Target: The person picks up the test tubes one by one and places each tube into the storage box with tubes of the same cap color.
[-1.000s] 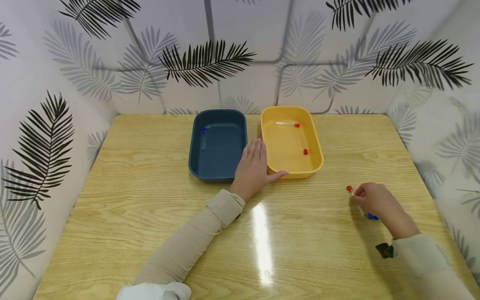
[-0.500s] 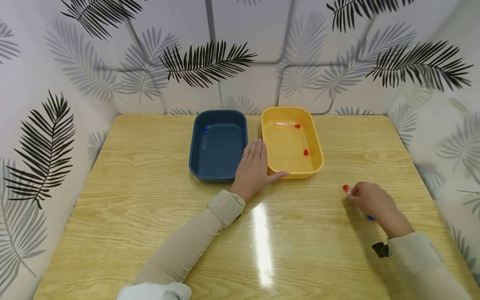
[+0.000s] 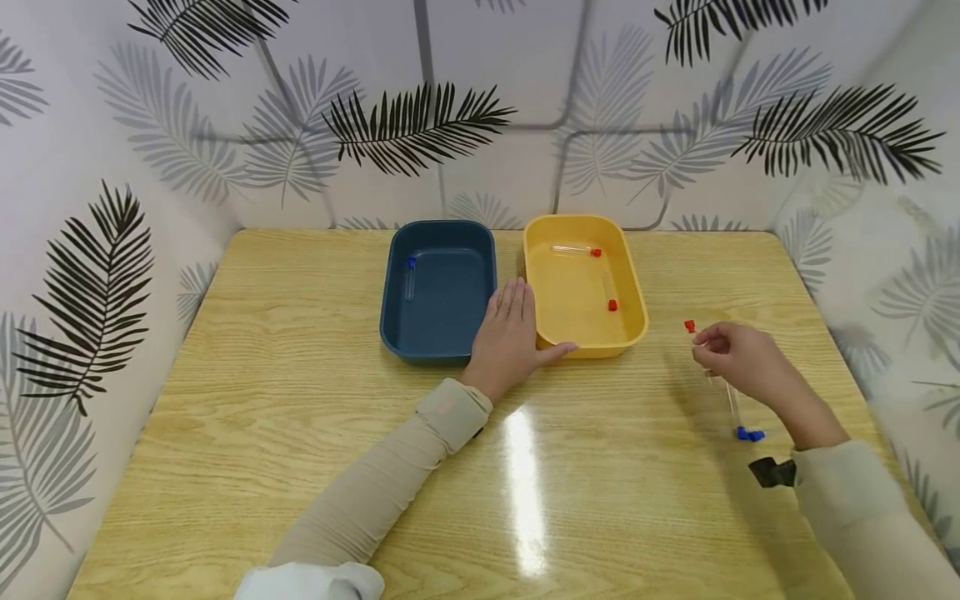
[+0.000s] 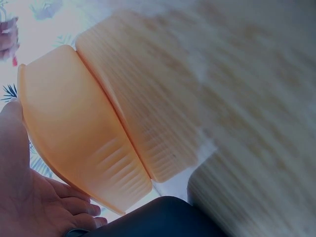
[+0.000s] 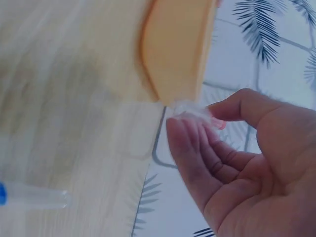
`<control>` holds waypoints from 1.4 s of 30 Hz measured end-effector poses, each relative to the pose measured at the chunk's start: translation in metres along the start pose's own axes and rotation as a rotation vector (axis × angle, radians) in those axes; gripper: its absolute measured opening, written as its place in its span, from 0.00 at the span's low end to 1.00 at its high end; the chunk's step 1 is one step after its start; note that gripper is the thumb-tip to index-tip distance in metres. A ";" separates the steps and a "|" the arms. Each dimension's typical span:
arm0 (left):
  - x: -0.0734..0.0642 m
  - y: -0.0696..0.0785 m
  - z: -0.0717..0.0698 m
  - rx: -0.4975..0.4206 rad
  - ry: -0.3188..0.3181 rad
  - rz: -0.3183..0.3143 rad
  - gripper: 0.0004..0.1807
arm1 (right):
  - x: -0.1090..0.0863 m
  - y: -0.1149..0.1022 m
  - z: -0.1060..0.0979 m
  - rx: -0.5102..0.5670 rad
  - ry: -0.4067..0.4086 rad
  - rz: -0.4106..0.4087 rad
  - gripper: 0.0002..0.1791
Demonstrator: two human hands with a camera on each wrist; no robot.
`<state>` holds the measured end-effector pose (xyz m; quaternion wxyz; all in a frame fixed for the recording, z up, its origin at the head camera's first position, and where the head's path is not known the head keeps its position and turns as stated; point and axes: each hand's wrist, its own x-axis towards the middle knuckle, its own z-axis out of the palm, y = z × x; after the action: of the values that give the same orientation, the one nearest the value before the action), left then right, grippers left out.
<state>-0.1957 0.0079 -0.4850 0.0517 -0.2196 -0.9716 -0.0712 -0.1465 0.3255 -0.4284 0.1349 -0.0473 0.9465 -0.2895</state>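
Observation:
My right hand point(image 3: 738, 358) pinches a clear test tube with a red cap point(image 3: 690, 326) between thumb and fingertips, above the table's right side. In the right wrist view this tube point(image 5: 190, 108) looks blurred at the fingertips. Below the hand lies a blue-capped test tube point(image 3: 733, 407), with a second blue cap point(image 3: 757, 435) beside its own. My left hand point(image 3: 504, 337) rests with straight fingers between the dark blue bin point(image 3: 384, 321) and the yellow bin point(image 3: 639, 312), its thumb over the yellow bin's near rim. In the left wrist view, the palm point(image 4: 34, 202) lies along that rim.
One blue-capped tube point(image 3: 410, 282) lies in the blue bin. Two red-capped tubes, one at the back point(image 3: 572, 248) and one at the right point(image 3: 609, 290), lie in the yellow bin. The wooden table point(image 3: 285, 417) ends against a leaf-patterned curtain point(image 3: 480, 50).
My right hand has lifted the red-capped test tube and moved it away from me, uncovering the blue caps on the table. The left hand has stayed in place.

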 end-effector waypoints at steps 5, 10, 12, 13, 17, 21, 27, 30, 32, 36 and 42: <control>0.001 0.000 -0.002 -0.008 -0.005 -0.004 0.61 | 0.011 -0.012 -0.005 0.215 0.034 -0.076 0.22; 0.002 -0.001 -0.003 -0.006 -0.006 -0.006 0.61 | 0.024 -0.027 -0.001 0.369 0.074 -0.105 0.22; 0.003 -0.001 -0.003 -0.002 -0.004 -0.005 0.62 | 0.030 -0.032 0.002 0.402 0.084 -0.102 0.23; 0.003 -0.001 -0.002 -0.001 -0.002 -0.005 0.62 | 0.033 -0.034 0.003 0.416 0.086 -0.103 0.24; 0.003 -0.001 -0.002 0.011 0.006 -0.002 0.62 | 0.045 -0.041 0.008 0.492 0.068 -0.102 0.26; 0.003 -0.001 -0.001 0.018 -0.003 -0.004 0.63 | 0.056 -0.048 0.013 0.590 0.043 -0.074 0.27; 0.002 -0.001 -0.001 0.009 -0.027 -0.014 0.63 | 0.070 -0.060 0.021 0.664 0.006 -0.041 0.26; 0.002 0.000 -0.001 0.013 -0.027 -0.018 0.63 | 0.078 -0.065 0.025 0.687 -0.021 -0.063 0.26; 0.002 0.000 -0.001 0.016 -0.029 -0.015 0.63 | 0.082 -0.068 0.028 0.709 -0.041 -0.078 0.26; 0.002 0.000 0.000 0.010 -0.027 -0.014 0.62 | 0.091 -0.074 0.034 0.733 -0.059 -0.074 0.27; 0.002 0.000 0.001 -0.007 -0.034 -0.022 0.63 | 0.106 -0.084 0.044 0.772 -0.034 -0.008 0.25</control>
<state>-0.1977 0.0090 -0.4856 0.0335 -0.2101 -0.9745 -0.0716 -0.2345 0.2150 -0.4402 0.1574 -0.0015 0.7652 -0.6243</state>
